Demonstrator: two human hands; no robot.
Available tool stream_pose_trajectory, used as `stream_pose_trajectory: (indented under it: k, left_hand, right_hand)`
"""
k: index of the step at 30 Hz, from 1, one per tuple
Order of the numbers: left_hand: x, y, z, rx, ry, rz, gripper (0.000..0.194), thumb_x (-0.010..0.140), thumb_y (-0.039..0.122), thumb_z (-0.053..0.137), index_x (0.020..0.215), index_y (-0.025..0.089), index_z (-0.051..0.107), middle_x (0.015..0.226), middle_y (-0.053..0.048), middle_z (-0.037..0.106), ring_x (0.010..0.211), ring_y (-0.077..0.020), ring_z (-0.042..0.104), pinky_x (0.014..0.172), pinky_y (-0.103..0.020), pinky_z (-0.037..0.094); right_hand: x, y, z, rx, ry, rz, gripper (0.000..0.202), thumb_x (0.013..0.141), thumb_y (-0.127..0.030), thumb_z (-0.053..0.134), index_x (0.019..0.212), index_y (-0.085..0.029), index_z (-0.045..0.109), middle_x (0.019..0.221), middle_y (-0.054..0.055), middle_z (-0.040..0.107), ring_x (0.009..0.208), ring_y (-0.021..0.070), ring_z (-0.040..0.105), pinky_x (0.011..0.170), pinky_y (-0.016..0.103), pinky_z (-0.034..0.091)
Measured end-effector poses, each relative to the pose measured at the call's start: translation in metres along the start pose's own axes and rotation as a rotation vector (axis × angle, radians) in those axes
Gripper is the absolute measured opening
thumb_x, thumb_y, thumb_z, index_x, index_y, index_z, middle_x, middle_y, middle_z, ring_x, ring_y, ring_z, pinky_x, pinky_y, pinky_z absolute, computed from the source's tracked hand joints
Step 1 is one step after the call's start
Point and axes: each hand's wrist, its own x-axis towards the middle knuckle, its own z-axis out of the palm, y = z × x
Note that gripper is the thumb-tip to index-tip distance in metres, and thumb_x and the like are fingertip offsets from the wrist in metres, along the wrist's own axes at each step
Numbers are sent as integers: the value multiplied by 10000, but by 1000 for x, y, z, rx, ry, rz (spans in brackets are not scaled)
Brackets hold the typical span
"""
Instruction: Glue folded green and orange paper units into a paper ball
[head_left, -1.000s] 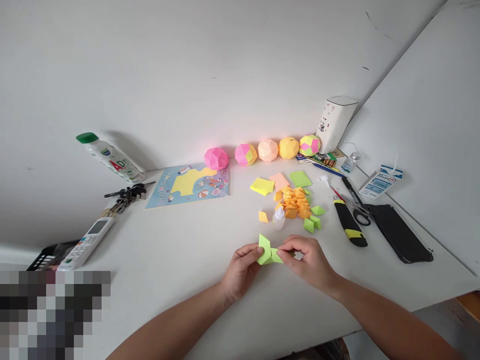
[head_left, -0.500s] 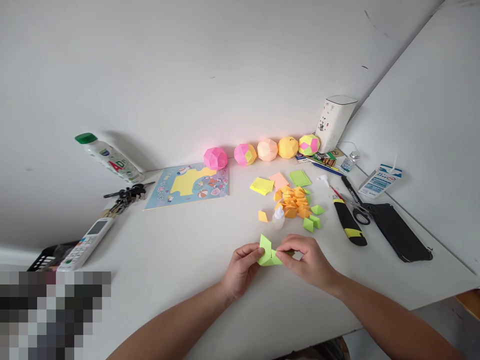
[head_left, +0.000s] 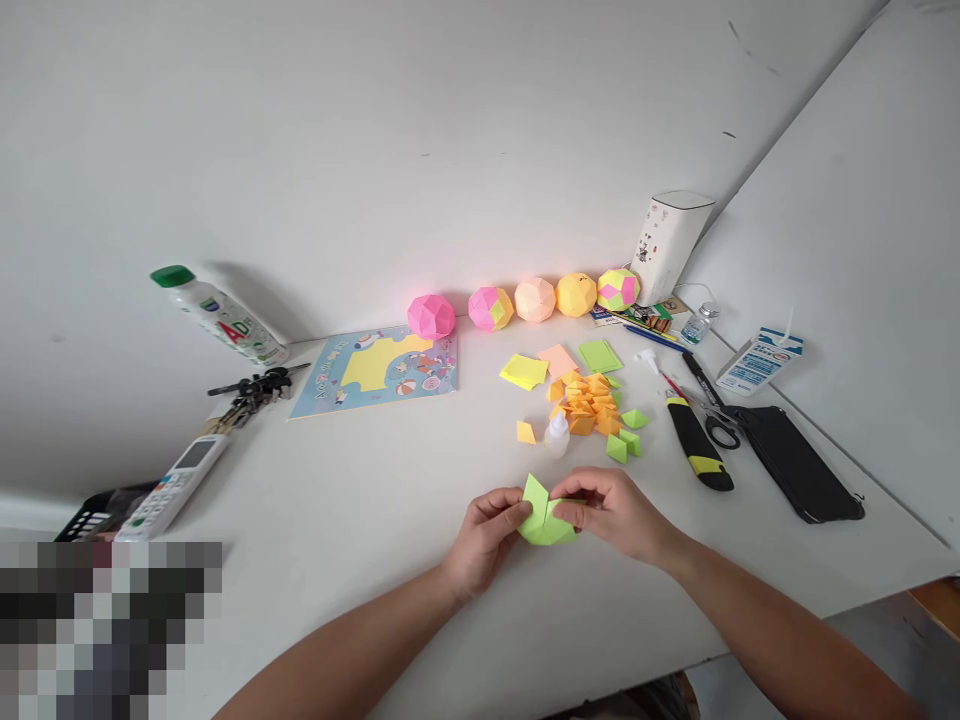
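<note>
A folded light-green paper piece (head_left: 551,528) is held above the front of the table between both hands. My left hand (head_left: 491,532) pinches its left side, thumb on the near face, below an upright pointed flap. On the right side, my right hand (head_left: 611,510) grips another flap between thumb and fingers, and these hide part of the paper. Just beyond the hands stands a small white glue bottle (head_left: 557,438). A pile of folded orange paper units (head_left: 589,400) lies behind it, with several green folded units (head_left: 621,446) at its right edge.
Paper balls (head_left: 535,300) line the wall. Sticky-note pads (head_left: 524,371) lie before them. To the right are a utility knife (head_left: 697,440), scissors (head_left: 722,432), a black case (head_left: 799,462) and a carton (head_left: 761,361). At left are a bottle (head_left: 225,318), keys (head_left: 251,398) and a remote (head_left: 172,490).
The green paper has tilted, showing more of its lower face. Its two flaps now stand closer together, and my right hand has shifted slightly left with its flap.
</note>
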Motion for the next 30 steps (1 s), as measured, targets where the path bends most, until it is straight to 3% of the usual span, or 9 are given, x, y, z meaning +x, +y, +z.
stream_pose_trajectory:
  k: [3,6,12,15,20,30]
  left_hand:
    - [0,0,1,4,1,-16,197,688,321,735,721,132,690,682,-29,633,659,-129,541,667,-275,415]
    - [1,0,2,1,30,-22,257,686,373,730,671,127,659,622,-8,581,606,-106,496,616,-249,389]
    - [1,-3,4,152,24,-16,410,698,510,673,581,137,547,531,43,398,531,-79,333,527,-224,280]
    - [1,-4,4,245,21,0,434,705,550,642,595,144,535,536,45,377,533,-83,305,524,-228,260]
    - [1,-6,1,317,6,27,423,734,552,606,641,142,555,575,32,410,564,-95,332,555,-239,280]
    - [-1,-4,1,432,-96,79,418,830,482,520,587,146,468,574,39,334,568,-91,270,546,-251,219]
  right_hand:
    - [3,1,-4,148,-62,88,232,739,-344,705,862,-160,639,727,11,617,633,124,557,585,259,476]
    - [4,1,-6,198,-87,87,260,708,-340,739,806,-166,572,697,-13,591,609,113,548,576,258,475]
    - [4,7,-5,67,-49,81,289,707,-339,739,741,-177,502,640,-39,524,567,100,499,529,239,416]
    - [4,8,-4,21,-59,80,274,717,-331,724,729,-179,495,650,-38,509,577,102,483,527,236,399]
    - [2,5,-5,-50,-56,79,268,710,-316,717,688,-177,489,694,-24,519,603,105,464,528,231,379]
    - [1,-1,-1,-94,-89,87,284,681,-305,721,655,-172,471,667,-26,514,584,101,446,519,224,367]
